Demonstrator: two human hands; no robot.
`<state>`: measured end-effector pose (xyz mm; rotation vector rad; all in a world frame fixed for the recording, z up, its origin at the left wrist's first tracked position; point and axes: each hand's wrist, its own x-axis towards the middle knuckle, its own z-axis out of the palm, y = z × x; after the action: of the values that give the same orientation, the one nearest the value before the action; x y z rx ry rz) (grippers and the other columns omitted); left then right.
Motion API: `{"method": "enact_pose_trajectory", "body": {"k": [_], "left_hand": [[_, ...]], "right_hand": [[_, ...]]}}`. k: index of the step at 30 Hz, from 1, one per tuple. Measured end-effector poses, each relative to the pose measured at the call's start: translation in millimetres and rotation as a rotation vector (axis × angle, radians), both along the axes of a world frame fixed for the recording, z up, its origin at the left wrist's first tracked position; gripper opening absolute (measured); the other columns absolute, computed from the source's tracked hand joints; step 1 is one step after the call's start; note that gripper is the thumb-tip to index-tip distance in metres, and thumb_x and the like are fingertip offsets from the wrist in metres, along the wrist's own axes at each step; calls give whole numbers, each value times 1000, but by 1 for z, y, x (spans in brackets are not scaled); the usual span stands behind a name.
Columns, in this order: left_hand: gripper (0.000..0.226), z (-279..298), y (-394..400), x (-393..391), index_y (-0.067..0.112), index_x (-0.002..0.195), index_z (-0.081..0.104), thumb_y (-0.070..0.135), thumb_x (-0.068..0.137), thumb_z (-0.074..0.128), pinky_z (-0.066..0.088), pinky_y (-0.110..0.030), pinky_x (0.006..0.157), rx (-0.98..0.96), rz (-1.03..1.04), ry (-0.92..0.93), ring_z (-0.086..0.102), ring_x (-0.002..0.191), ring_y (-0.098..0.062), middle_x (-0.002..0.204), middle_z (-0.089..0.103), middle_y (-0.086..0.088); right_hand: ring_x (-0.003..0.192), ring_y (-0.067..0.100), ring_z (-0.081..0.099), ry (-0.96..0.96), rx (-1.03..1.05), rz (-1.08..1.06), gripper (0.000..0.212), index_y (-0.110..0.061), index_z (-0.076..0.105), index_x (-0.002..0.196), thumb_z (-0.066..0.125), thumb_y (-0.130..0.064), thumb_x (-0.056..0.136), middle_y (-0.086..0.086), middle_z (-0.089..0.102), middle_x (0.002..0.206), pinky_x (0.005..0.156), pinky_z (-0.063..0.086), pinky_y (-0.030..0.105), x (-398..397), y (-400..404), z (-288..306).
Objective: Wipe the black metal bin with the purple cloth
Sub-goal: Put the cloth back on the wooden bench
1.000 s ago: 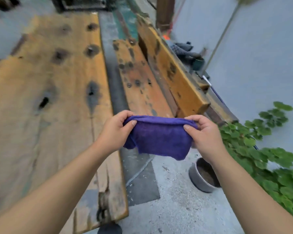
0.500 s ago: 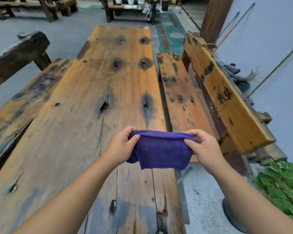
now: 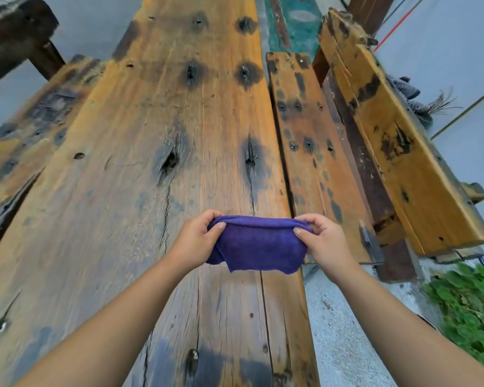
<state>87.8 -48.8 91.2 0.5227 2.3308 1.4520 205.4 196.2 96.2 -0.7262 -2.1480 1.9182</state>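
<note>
A folded purple cloth (image 3: 259,247) hangs in the air above the near end of a worn wooden table (image 3: 157,169). My left hand (image 3: 197,240) pinches its left top corner and my right hand (image 3: 323,241) pinches its right top corner, holding the top edge stretched between them. The cloth's lower edge droops freely. No black metal bin shows in this view.
A wooden bench seat (image 3: 310,152) with a tilted backrest (image 3: 397,141) runs along the table's right side. Another bench (image 3: 25,129) lies to the left. Green leafy plants (image 3: 470,308) grow at the lower right beside a grey wall (image 3: 458,51). Concrete floor (image 3: 341,331) lies below the table edge.
The view has swung left from the bench, the floor and a metal bowl to the table top. Both hands still hold the cloth stretched between them, now over the table.
</note>
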Motion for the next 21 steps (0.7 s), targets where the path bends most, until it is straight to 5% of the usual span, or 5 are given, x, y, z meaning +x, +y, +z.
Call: {"method": "enact_pose_trajectory", "body": {"k": [4, 9, 13, 16, 21], "left_hand": [[23, -38, 15, -17, 33, 85, 63, 13, 95, 55, 41, -7, 63, -49, 43, -76, 59, 72, 6, 82, 68, 12], [24, -90, 29, -47, 35, 85, 61, 15, 96, 55, 41, -11, 65, -145, 54, -160, 58, 72, 6, 83, 67, 13], [25, -123, 46, -84, 35, 83, 59, 13, 95, 56, 39, -6, 61, -216, 50, -155, 56, 70, 8, 79, 67, 10], [21, -140, 62, -113, 33, 85, 60, 15, 94, 56, 39, -7, 61, -251, 50, -130, 56, 68, 7, 78, 67, 7], [22, -160, 80, -152, 36, 82, 58, 18, 94, 56, 38, -10, 60, -328, 26, -76, 58, 72, 2, 78, 65, 11]], "right_hand": [[64, 8, 64, -79, -53, 49, 18, -15, 68, 92, 64, 1, 86, -1, 73, 75, 52, 47, 19, -23, 18, -41], [74, 14, 67, -208, -40, 102, 20, -22, 68, 88, 66, -2, 85, -3, 74, 78, 60, 50, 24, -64, 40, -100], [79, 19, 70, -284, 41, 138, 29, -37, 68, 84, 66, -9, 88, -3, 74, 82, 66, 55, 34, -105, 57, -137], [74, 10, 69, -282, 102, 140, 30, -40, 67, 80, 66, -11, 88, -7, 73, 77, 64, 53, 23, -135, 68, -156], [74, 10, 66, -331, 294, 164, 14, -32, 65, 83, 68, -19, 87, -8, 70, 76, 70, 53, 30, -171, 83, -178]]}}
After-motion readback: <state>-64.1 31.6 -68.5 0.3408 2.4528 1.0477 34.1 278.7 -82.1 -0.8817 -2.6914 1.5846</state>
